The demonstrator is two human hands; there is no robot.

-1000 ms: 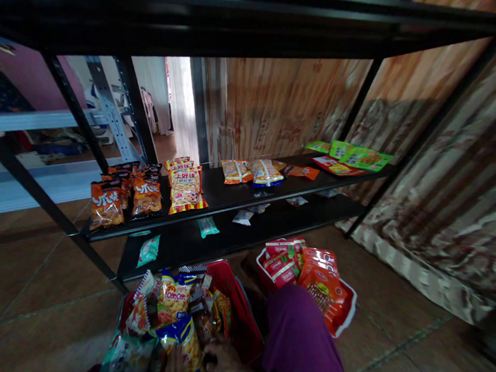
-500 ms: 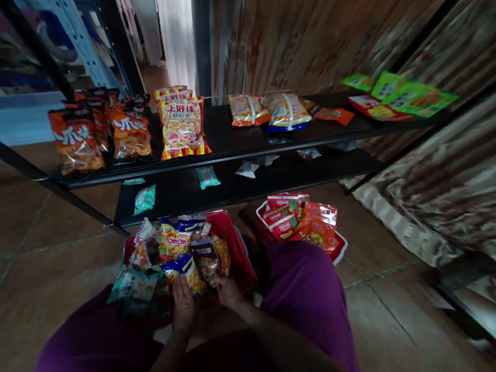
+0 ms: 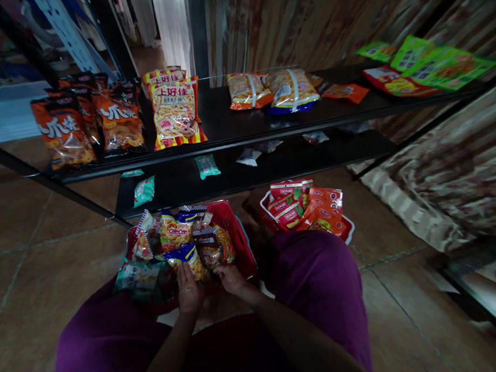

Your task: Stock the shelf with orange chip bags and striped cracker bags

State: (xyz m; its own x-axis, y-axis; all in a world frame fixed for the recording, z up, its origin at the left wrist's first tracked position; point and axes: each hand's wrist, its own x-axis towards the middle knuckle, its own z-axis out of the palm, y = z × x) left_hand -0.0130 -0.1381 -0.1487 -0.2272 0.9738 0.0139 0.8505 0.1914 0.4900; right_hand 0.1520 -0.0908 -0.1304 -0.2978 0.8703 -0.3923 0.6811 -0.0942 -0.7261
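A red basket (image 3: 243, 245) full of snack bags stands on the floor between my knees. My left hand (image 3: 190, 289) lies with fingers stretched out against a blue-and-yellow snack bag (image 3: 196, 266) at the basket's near side. Beside it, my right hand (image 3: 234, 278) has its fingers curled at the bottom edge of a brown snack bag (image 3: 210, 250); the fingertips are partly hidden. Behind these is another blue-and-yellow bag (image 3: 177, 230). A green bag (image 3: 140, 273) leans at the near left, and a red-and-white bag (image 3: 142, 244) tilts at the left.
A second basket (image 3: 351, 232) with red and orange packets stands by my right knee. Ahead is a black shelf (image 3: 221, 131) holding orange-black bags (image 3: 67, 132), yellow-red bags (image 3: 176, 114) and green packets (image 3: 441, 68). Small teal packets (image 3: 144, 190) lie on the lower shelf (image 3: 178, 187).
The view has shifted slightly, with the shelf's goods now higher in the picture. Both hands stay at the same bags in the basket.
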